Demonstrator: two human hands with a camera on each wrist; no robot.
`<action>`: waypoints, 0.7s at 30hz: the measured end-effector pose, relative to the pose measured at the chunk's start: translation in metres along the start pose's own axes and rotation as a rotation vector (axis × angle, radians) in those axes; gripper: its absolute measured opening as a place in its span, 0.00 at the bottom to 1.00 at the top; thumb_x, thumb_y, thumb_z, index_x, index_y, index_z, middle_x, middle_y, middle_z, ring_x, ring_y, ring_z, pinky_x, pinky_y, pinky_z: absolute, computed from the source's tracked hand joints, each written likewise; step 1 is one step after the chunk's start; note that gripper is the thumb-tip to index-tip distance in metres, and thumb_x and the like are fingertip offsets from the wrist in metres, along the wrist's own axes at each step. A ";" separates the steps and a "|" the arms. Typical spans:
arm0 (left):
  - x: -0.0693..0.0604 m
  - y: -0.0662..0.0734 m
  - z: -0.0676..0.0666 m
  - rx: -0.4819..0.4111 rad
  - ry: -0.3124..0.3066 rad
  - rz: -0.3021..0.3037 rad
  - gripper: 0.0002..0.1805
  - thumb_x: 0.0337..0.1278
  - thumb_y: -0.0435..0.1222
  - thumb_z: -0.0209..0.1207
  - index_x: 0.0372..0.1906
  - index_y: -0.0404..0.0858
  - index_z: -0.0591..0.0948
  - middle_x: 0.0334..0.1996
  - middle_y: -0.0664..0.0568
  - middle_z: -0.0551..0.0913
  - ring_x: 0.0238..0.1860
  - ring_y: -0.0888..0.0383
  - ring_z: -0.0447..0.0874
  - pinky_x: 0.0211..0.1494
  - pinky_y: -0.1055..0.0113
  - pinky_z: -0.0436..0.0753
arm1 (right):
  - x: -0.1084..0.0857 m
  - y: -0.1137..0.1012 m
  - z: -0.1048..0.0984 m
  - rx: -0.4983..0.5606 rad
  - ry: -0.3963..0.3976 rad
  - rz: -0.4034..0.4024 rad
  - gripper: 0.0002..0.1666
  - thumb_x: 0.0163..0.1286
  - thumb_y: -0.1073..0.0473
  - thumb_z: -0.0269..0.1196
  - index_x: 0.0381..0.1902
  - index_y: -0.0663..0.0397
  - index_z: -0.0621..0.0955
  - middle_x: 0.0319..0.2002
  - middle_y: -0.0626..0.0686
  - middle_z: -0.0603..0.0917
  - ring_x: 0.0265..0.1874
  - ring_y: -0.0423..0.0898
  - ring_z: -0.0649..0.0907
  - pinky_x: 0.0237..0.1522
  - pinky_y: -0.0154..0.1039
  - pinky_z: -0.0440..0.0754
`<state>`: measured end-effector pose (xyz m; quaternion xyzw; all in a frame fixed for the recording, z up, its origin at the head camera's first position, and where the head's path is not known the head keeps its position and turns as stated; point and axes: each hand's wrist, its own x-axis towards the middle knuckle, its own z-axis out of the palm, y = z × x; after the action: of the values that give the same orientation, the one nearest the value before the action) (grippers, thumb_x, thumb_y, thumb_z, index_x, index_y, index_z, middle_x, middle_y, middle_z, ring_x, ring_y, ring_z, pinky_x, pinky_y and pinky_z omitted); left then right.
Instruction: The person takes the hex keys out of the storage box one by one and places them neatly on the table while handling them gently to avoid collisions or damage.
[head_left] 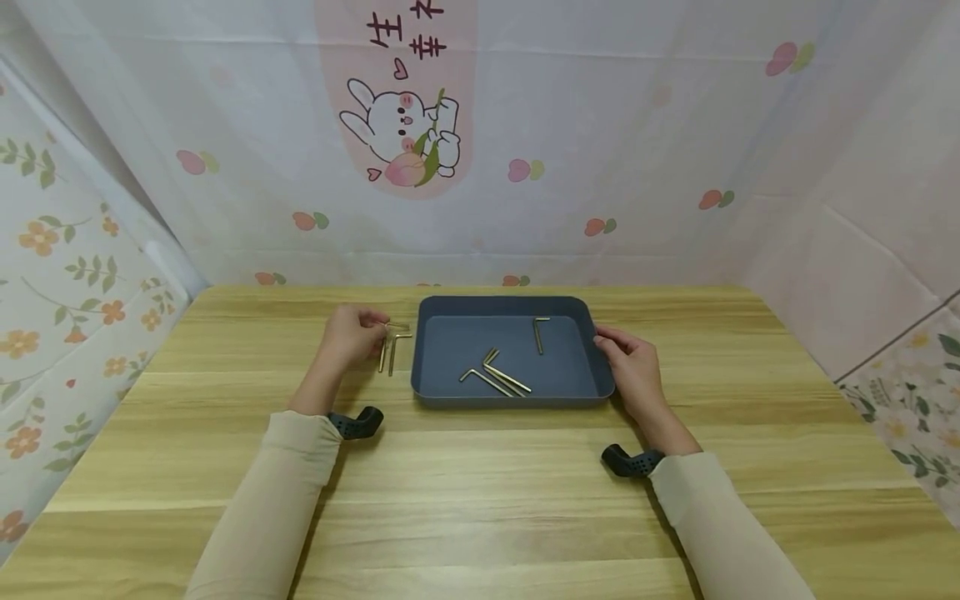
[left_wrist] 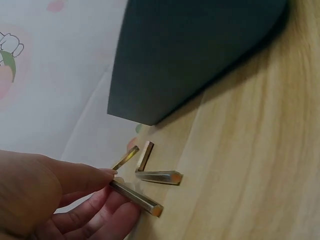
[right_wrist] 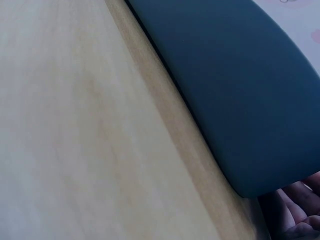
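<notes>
My left hand (head_left: 347,340) pinches a brass-coloured hex key (left_wrist: 136,197) between thumb and fingers, left of the tray. A second L-shaped hex key (head_left: 392,357) lies on the table right beside it. The dark blue-grey rectangular tray (head_left: 442,333) holds several more hex keys: one (head_left: 538,337) apart near the back right, the others (head_left: 507,379) grouped near the front. At the tray's right side, my right hand (head_left: 633,371) holds the wall, its thumb at the rim. In the right wrist view the tray wall hides part of its curled fingers.
The wooden table (head_left: 480,500) stretches out around the tray. A white printed cloth (head_left: 570,108) with a rabbit picture hangs behind its back edge, and flowered cloth (head_left: 82,292) hangs at the left. Each wrist carries a black strap mount (head_left: 358,423).
</notes>
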<state>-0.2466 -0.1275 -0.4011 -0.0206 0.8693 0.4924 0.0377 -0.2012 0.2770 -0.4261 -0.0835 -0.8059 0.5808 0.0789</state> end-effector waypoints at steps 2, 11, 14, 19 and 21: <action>0.001 -0.002 0.001 0.011 -0.001 0.000 0.13 0.68 0.29 0.57 0.51 0.27 0.83 0.40 0.37 0.87 0.27 0.62 0.82 0.31 0.70 0.86 | 0.000 0.000 0.000 0.001 -0.001 0.001 0.23 0.77 0.53 0.59 0.64 0.56 0.81 0.65 0.58 0.80 0.48 0.25 0.78 0.47 0.17 0.76; 0.002 -0.004 0.004 0.011 0.023 -0.024 0.11 0.66 0.30 0.60 0.48 0.27 0.84 0.32 0.44 0.87 0.25 0.63 0.80 0.28 0.71 0.85 | 0.000 -0.002 0.000 -0.017 0.005 0.002 0.23 0.77 0.52 0.59 0.64 0.54 0.81 0.65 0.57 0.81 0.47 0.25 0.78 0.46 0.18 0.76; 0.001 -0.003 0.005 0.002 0.025 -0.038 0.11 0.65 0.30 0.61 0.47 0.27 0.84 0.33 0.44 0.86 0.25 0.64 0.80 0.28 0.72 0.86 | -0.001 -0.002 -0.001 -0.021 0.002 0.005 0.23 0.77 0.52 0.59 0.65 0.54 0.81 0.65 0.57 0.81 0.47 0.24 0.78 0.46 0.18 0.76; -0.001 -0.001 0.007 0.062 0.058 -0.005 0.10 0.63 0.30 0.60 0.45 0.27 0.85 0.33 0.41 0.88 0.22 0.64 0.79 0.27 0.73 0.83 | -0.001 -0.001 -0.001 -0.015 0.000 0.007 0.23 0.77 0.52 0.59 0.65 0.54 0.81 0.65 0.57 0.81 0.47 0.25 0.78 0.46 0.18 0.76; -0.002 -0.001 0.008 0.109 0.080 0.012 0.10 0.62 0.30 0.60 0.44 0.28 0.85 0.33 0.41 0.88 0.21 0.65 0.78 0.26 0.73 0.80 | -0.001 0.000 -0.001 -0.014 0.000 0.008 0.23 0.77 0.52 0.59 0.65 0.54 0.81 0.65 0.57 0.81 0.47 0.25 0.78 0.46 0.18 0.76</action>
<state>-0.2439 -0.1212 -0.4053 -0.0330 0.8957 0.4435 0.0010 -0.1999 0.2772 -0.4255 -0.0871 -0.8098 0.5753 0.0759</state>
